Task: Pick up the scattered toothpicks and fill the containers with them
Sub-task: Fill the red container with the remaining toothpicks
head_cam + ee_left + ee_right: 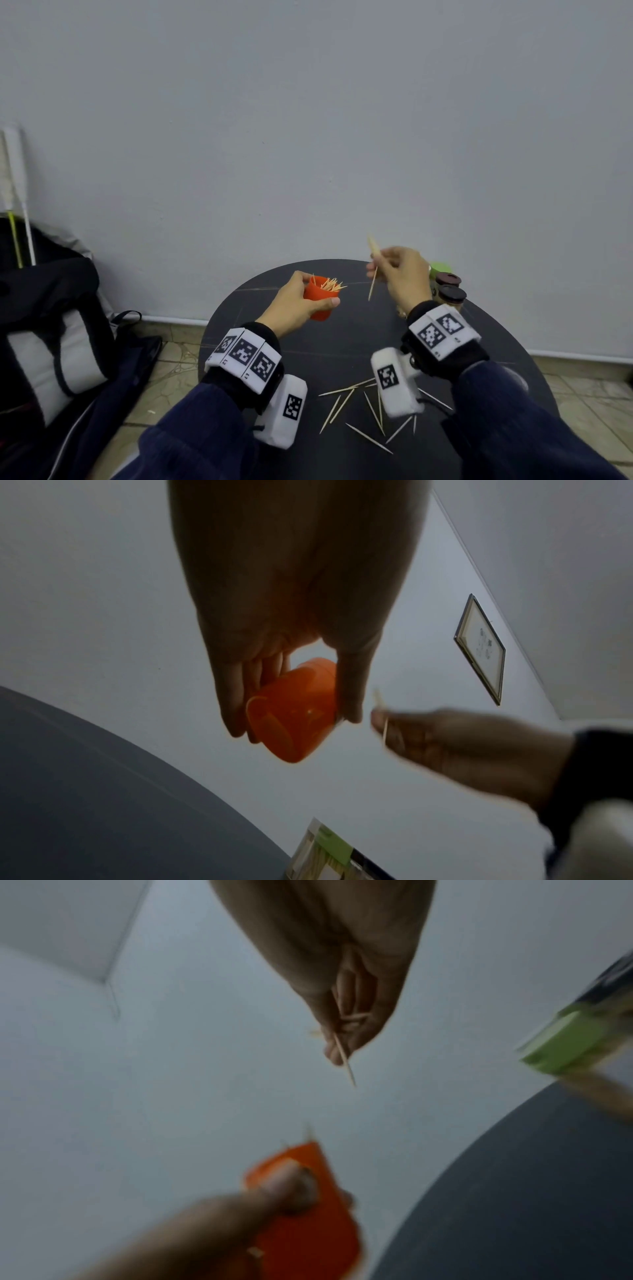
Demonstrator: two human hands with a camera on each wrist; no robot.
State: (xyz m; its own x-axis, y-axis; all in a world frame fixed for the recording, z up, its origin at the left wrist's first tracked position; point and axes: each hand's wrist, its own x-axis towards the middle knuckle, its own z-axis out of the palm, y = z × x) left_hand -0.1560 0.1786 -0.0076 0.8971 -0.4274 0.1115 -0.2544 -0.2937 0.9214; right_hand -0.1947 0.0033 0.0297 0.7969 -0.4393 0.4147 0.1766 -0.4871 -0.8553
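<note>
My left hand (301, 301) grips an orange cup (318, 299) lifted above the dark round table (342, 342); several toothpicks (330, 284) stick out of its mouth. In the left wrist view the orange cup (294, 710) sits between thumb and fingers. My right hand (397, 274) is raised to the right of the cup and pinches a small bunch of toothpicks (374, 270), one hanging lower. The right wrist view shows that toothpick (344, 1056) poking from the fingers. Several loose toothpicks (363, 411) lie on the near part of the table.
Two brown jars with dark lids (450, 291) and a green-lidded container (440, 267) stand at the table's right rear. A dark bag and jacket (51, 325) lie on the floor to the left. A grey wall rises behind the table.
</note>
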